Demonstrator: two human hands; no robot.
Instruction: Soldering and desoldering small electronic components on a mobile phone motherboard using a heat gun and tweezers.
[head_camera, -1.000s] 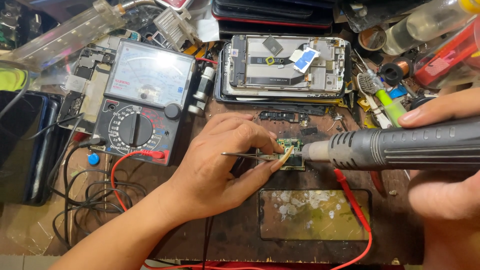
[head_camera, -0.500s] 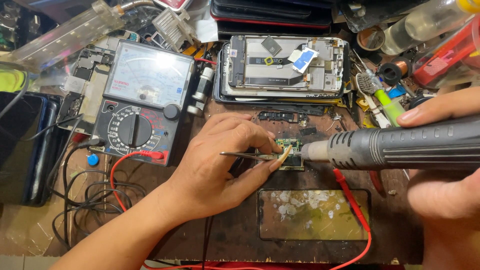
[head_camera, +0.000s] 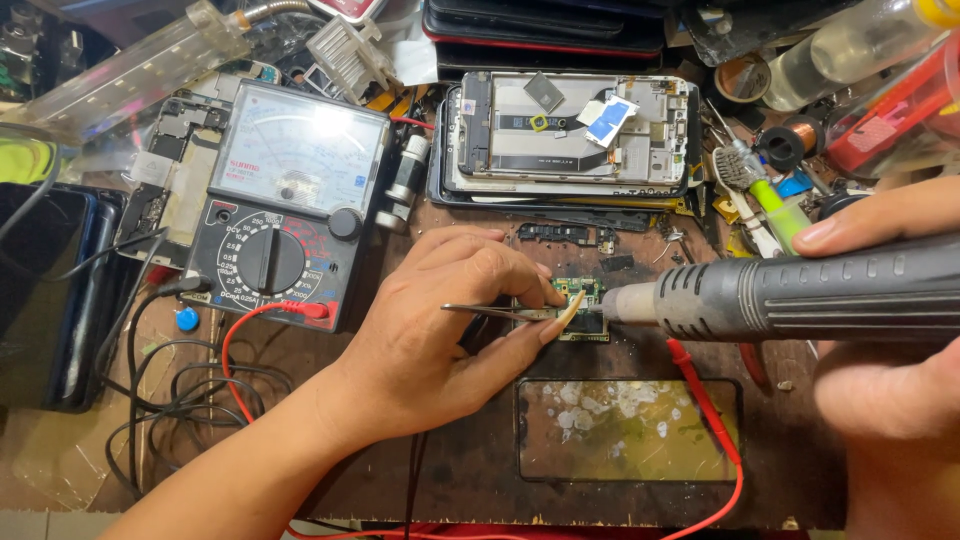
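The left hand (head_camera: 440, 330) rests on the worn brown wooden workbench (head_camera: 470, 470), its fingers closed narrowly on thin metal tweezers (head_camera: 500, 312) whose tips reach a small green circuit board (head_camera: 582, 308) lying on the bench just below the middle of the view. The right hand (head_camera: 880, 340) wraps around a dark grey ribbed hot-air gun handle (head_camera: 800, 298), index finger stretched along its top; the pale nozzle points at the board from the right, very close to it. Whether nozzle and board touch cannot be told. Left of the hand sits a black analogue multimeter with a white dial face (head_camera: 285, 205), with 1 red lead (head_camera: 710, 440) trailing across the bench. Above the board lies an opened phone frame (head_camera: 570, 135); below it, a stained rectangular glass panel (head_camera: 628, 430)
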